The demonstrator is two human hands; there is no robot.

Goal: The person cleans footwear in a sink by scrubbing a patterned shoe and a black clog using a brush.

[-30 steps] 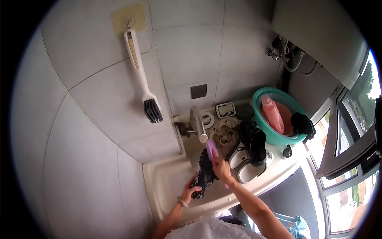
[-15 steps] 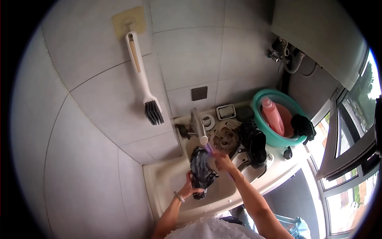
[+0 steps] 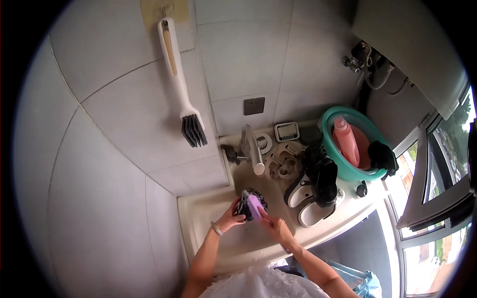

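Observation:
Over the sink point(image 3: 198, 218), my left hand point(image 3: 231, 217) grips a black shoe point(image 3: 242, 207) with white suds on it, its fingers wrapped round the left side. A bracelet sits on that wrist. My right hand point(image 3: 273, 226) is closed on a purple brush point(image 3: 255, 206), whose head lies against the shoe. The shoe is seen nearly end-on, partly covered by the brush. Just above hangs the spout of the faucet point(image 3: 258, 166).
Right of the sink stand white sandals point(image 3: 310, 214), black shoes point(image 3: 325, 184) and beige sandals point(image 3: 283, 161). Behind them, a teal basin point(image 3: 348, 174) holds a pink bottle point(image 3: 347, 141). A white brush point(image 3: 181, 92) hangs on the left wall. A window is at the right.
The shoe has been turned from lengthwise to nearly end-on. The purple brush has come down and left onto it with my right hand. My left hand has risen slightly, and the view has shifted.

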